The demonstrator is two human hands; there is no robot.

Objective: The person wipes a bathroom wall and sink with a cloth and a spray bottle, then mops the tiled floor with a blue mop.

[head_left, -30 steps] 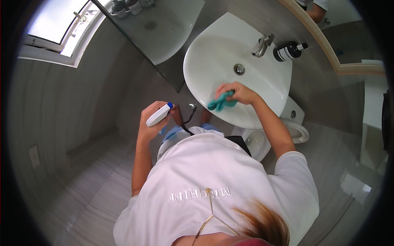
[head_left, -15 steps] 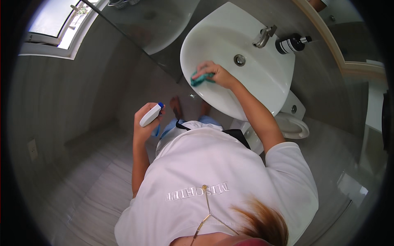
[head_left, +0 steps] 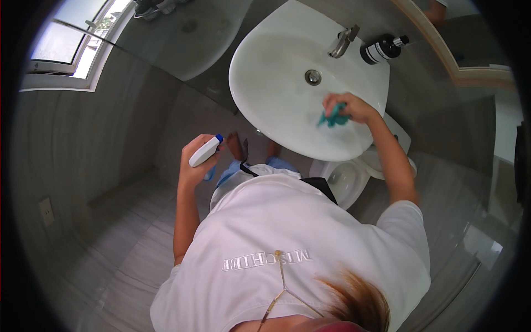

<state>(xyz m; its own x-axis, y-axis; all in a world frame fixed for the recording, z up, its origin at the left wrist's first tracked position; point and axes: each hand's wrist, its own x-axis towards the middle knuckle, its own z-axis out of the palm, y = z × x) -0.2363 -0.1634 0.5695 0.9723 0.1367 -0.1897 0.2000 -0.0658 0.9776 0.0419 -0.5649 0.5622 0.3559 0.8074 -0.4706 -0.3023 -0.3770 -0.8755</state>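
Note:
A bunched teal cloth [head_left: 335, 115] is gripped in my right hand [head_left: 354, 106], over the near right part of the white sink basin [head_left: 265, 94]. The cloth's edge is smeared by motion, and whether it touches the basin I cannot tell. My left hand [head_left: 193, 161] is wrapped round a spray bottle, whose white trigger head [head_left: 204, 151] with a blue nozzle shows at the top. Most of the bottle's blue body is hidden behind the hand. A metal drain [head_left: 313, 77] sits in the basin, left of and beyond the cloth.
A metal faucet [head_left: 344, 42] rises at the sink's back, beside a dark pump bottle [head_left: 383, 50] with a white label. A toilet [head_left: 345, 180] stands close on the sink's near right. A glass panel [head_left: 166, 61] is at the left, and a wood-framed mirror [head_left: 475, 44] hangs at the right.
My right hand has swept the cloth from the basin's left front rim across to its right side. The left hand keeps hold of the spray bottle, nearly unmoved. The view has shifted slightly.

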